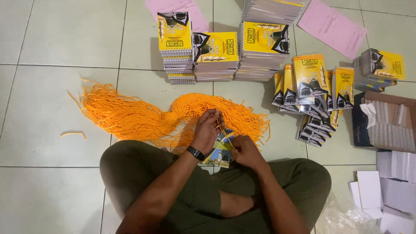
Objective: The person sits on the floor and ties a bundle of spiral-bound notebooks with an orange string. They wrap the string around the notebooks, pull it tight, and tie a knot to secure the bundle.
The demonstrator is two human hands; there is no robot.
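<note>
Three neat stacks of yellow-covered spiral-bound booklets [215, 54] stand on the pale tiled floor [56, 39], with a slumped heap of the same booklets [314, 93] to their right, pink paper sheets [333, 27] beyond, and a brown cardboard box of white binding coils [390, 125] beside white paper blocks [370, 190].

Pale square floor tiles [56, 39], dark grout lines; even, probably indoor light.

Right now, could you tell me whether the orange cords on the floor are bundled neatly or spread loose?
Spread loose: the orange cords fan across the tile floor in a tangled heap, with one stray piece apart.
</note>
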